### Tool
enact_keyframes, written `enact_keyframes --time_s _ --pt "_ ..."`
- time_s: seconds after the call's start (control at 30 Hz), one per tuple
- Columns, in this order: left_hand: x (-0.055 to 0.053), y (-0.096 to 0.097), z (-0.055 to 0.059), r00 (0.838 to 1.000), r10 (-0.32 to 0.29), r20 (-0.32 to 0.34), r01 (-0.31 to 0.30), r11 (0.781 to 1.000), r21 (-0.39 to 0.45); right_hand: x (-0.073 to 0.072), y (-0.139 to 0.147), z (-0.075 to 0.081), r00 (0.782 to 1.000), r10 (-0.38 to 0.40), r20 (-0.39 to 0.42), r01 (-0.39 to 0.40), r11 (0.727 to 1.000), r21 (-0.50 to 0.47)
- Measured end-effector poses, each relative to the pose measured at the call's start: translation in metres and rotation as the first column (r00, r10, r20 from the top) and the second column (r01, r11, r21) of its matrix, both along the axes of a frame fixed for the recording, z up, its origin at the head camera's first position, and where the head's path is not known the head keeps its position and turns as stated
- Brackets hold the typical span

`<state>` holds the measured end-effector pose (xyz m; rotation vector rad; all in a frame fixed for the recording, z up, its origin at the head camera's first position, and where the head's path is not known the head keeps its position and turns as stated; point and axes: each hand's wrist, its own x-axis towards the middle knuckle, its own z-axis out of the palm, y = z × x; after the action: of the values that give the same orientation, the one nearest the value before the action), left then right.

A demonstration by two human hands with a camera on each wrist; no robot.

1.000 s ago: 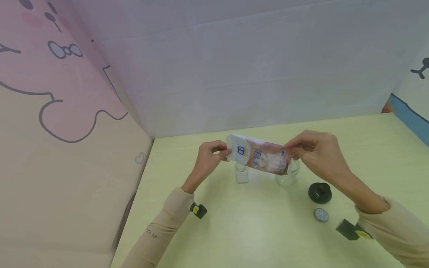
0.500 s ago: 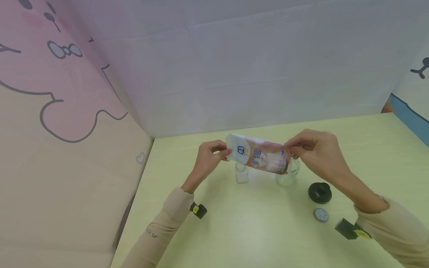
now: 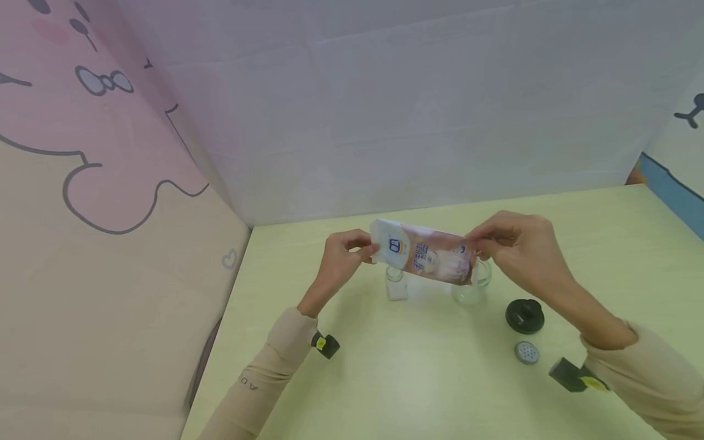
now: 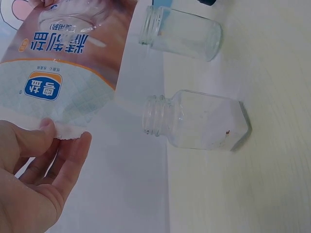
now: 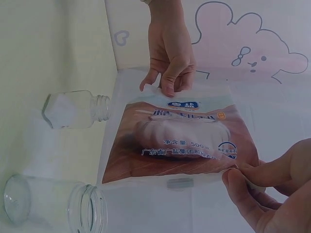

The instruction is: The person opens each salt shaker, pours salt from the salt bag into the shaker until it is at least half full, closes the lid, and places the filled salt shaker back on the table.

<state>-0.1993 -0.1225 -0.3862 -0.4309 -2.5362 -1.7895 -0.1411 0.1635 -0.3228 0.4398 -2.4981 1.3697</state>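
Pinching both ends of a brown-and-white printed plastic bag [image 3: 426, 256]: left hand [image 3: 348, 253] on the pale end, right hand [image 3: 525, 250] on a corner of the brown end. Bag is off the pale yellow-green table [image 3: 385, 379], right end lower in head view, partly overlapping both jars there. Small clear glass jar [image 3: 396, 288], upright, white stuff inside; larger round clear glass jar [image 3: 467, 296], upright, to its right. Round black knobbed lid [image 3: 524, 316] and grey perforated disc [image 3: 527, 352] sit near right forearm.
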Motion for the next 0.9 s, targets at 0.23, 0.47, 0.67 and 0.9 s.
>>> enact_keyframes --time_s 0.23,0.47,0.67,0.9 --pt "0.015 0.005 0.024 1.0 0.0 0.001 0.0 1.0 -0.016 0.0 0.0 0.0 1.0 -0.004 0.001 0.004 1.0 -0.002" --pt "0.017 0.006 0.028 1.0 0.006 0.01 -0.006 1.0 -0.011 0.0 -0.001 0.0 1.0 -0.002 -0.009 0.002 1.0 -0.002" --pt "0.019 0.005 0.03 1.0 0.011 0.019 -0.011 1.0 -0.002 -0.001 -0.002 0.001 1.0 -0.005 -0.01 0.005 1.0 0.006" --pt "0.019 0.005 0.03 1.0 0.008 0.021 -0.008 1.0 -0.005 -0.002 -0.002 0.001 1.0 -0.003 -0.024 0.003 1.0 0.006"
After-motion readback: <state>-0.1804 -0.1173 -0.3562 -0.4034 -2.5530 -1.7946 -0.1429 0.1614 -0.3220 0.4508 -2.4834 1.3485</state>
